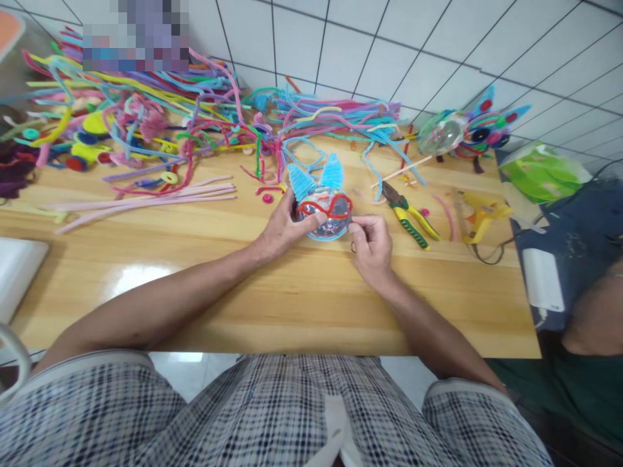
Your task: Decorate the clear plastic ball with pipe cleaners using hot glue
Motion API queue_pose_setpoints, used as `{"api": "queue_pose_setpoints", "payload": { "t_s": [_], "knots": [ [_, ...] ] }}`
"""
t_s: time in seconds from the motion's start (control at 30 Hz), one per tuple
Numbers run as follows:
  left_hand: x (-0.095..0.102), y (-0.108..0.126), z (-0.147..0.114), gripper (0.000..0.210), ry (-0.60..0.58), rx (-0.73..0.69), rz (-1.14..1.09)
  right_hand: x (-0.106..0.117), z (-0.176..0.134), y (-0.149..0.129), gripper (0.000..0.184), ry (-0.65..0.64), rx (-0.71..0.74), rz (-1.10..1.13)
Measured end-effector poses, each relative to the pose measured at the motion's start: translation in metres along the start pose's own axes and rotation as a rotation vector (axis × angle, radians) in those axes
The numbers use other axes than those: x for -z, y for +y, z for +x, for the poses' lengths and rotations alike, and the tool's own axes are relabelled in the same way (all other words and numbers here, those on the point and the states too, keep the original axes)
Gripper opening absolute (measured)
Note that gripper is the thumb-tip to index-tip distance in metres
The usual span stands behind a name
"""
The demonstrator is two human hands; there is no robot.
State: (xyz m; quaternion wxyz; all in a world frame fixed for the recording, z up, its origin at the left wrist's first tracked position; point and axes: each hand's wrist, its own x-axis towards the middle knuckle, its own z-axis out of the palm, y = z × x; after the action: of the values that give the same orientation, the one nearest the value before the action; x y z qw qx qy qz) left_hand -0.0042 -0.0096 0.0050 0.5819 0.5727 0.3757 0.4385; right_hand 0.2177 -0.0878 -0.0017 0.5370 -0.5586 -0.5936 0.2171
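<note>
One clear ball [337,226], bearing two blue fuzzy ears [333,171] and a red double loop [331,211] across its front; the left hand [282,228] grips it, thumb in front. Right hand [374,243]: thumb and forefinger meet at the ball's right edge, anything between them too small to tell. To the right lie pliers [400,209] with yellow-and-green handles, then a yellow glue gun [479,214]. To the left, several pale pink stems [185,192]. Behind, heaped multicoloured stems [335,113]. Support: wooden table [292,298].
</note>
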Motion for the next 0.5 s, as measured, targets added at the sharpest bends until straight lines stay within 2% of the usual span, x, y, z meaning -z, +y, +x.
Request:
{"api": "queue_pose_setpoints", "payload": {
  "t_s": [0.2,0.4,0.5],
  "knots": [
    [-0.0007,0.0022,-0.0013,0.087,0.003,-0.007,-0.004,0.0027,-0.0032,-0.0049,0.032,-0.086,0.094,-0.021],
    [-0.0016,0.0026,-0.0017,0.088,0.011,-0.004,0.008,0.0045,-0.0042,-0.0068,0.031,-0.086,0.144,-0.082],
    [-0.0014,0.0022,-0.0019,0.087,0.005,-0.015,0.009,0.0045,-0.0055,-0.0089,0.024,-0.129,0.179,-0.139]
  ]
}}
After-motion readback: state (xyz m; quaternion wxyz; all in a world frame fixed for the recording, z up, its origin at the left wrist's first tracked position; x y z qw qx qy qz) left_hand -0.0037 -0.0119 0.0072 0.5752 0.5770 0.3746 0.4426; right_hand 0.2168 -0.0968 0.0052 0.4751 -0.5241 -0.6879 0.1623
